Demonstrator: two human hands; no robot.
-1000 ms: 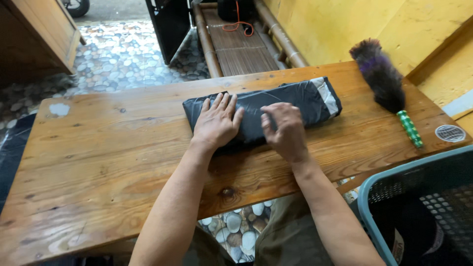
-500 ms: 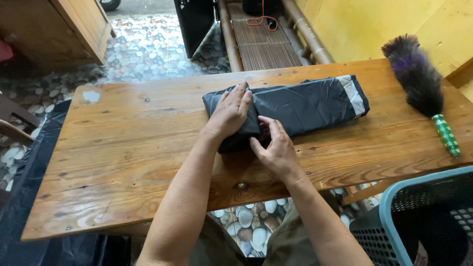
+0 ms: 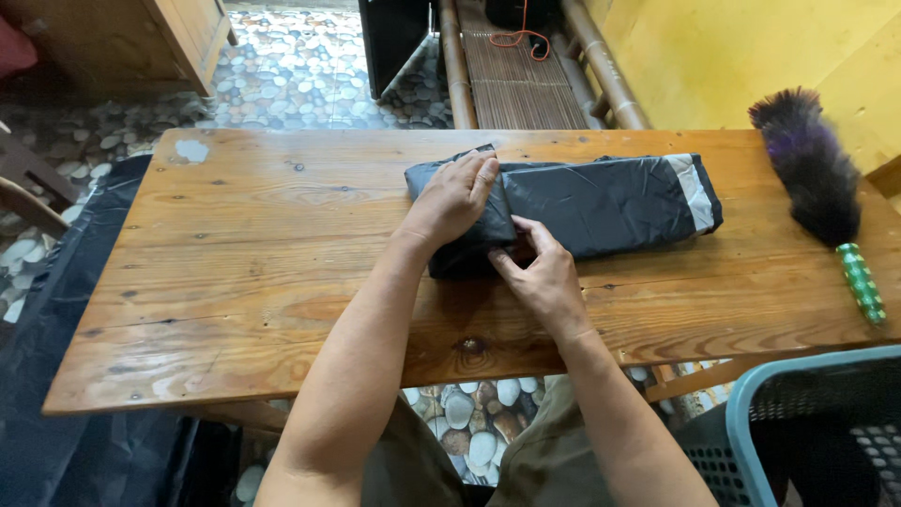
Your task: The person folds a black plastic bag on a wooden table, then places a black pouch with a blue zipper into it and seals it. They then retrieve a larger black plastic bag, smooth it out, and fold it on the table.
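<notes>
Wooden table (image 3: 244,282), left hand (image 3: 455,199) flat on folded black garment (image 3: 601,202), right hand (image 3: 540,277) pinching its edge

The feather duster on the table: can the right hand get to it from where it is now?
Probably yes: bare table lies between the right hand and the feather duster, nothing blocking.

Your folded garment (image 3: 601,202) lies on the table (image 3: 263,282), toward its far edge — your left hand (image 3: 453,199) on its left end, right hand (image 3: 540,277) just before it. Duster (image 3: 818,188) lies right; basket (image 3: 807,422) near right — below the table.
</notes>
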